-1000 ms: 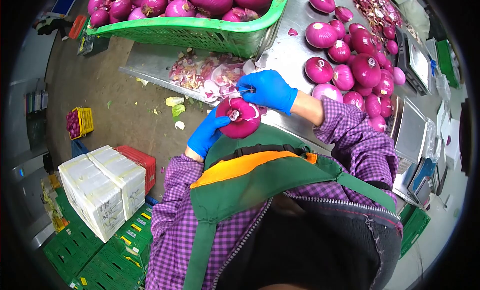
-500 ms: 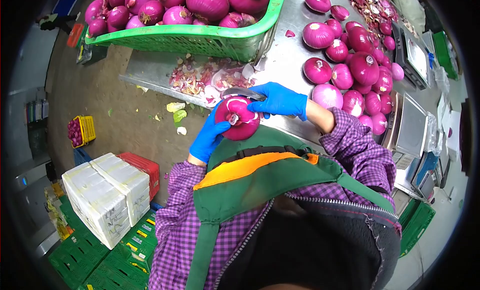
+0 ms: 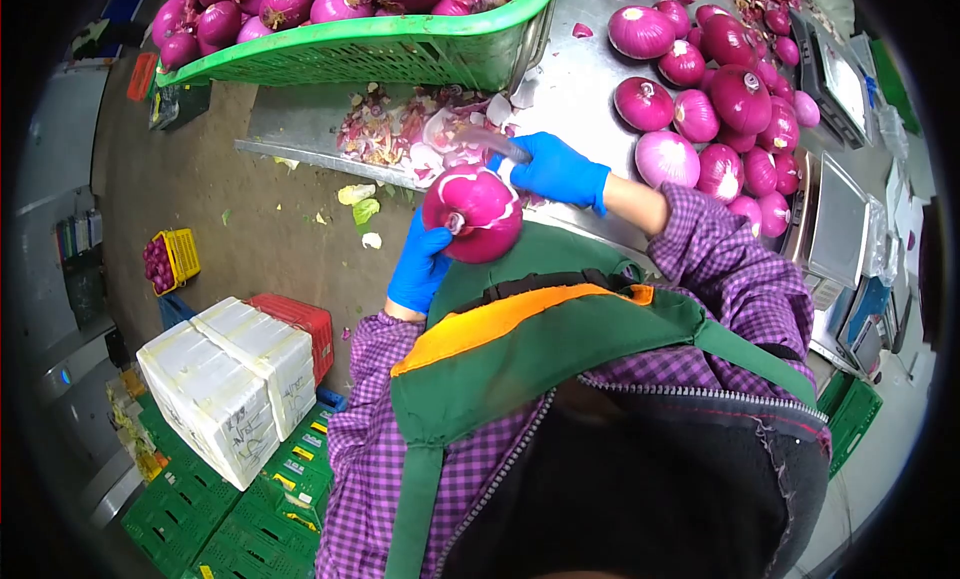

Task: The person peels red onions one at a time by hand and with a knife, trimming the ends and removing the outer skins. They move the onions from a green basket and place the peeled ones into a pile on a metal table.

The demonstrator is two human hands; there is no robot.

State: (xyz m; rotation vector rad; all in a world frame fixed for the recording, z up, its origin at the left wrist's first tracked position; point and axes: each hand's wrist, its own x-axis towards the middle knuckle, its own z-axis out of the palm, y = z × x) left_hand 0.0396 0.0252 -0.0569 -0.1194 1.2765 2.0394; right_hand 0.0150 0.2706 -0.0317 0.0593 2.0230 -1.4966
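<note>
Blue gloves [image 3: 555, 169], purple checked sleeves [image 3: 735, 269], perhaps green apron [image 3: 560, 354]

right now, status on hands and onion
left hand cupping onion. right hand gripping knife just beyond it. peel scraps piled on table behind.

Glossy onion [image 3: 473, 211], brushed-metal table [image 3: 585, 89], green plastic crate [image 3: 400, 54].
</note>
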